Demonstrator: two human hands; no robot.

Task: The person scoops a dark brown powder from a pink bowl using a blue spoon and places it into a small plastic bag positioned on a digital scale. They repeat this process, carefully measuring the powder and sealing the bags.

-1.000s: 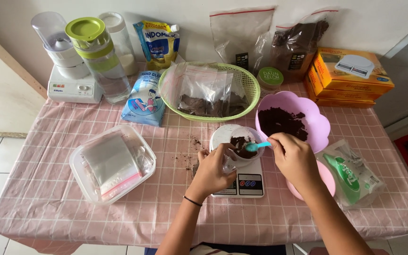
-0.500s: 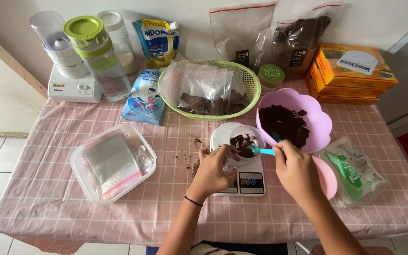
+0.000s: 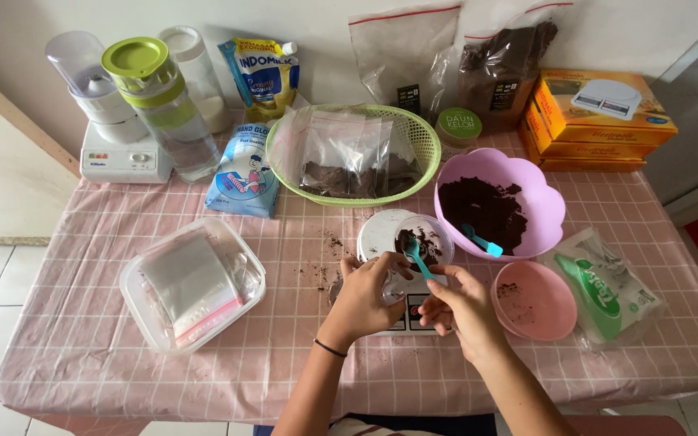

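Beside purple bowl (image 3: 543, 206), green basket (image 3: 422, 137).

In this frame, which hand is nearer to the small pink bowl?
The right hand. It sits just left of the small pink bowl, fingers pinching a teal spoon. The left hand is farther left, on the clear cup.

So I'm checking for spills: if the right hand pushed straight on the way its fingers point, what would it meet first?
Probably the clear cup of dark powder on the scale, which the right hand points at with its teal spoon; depth is unclear.
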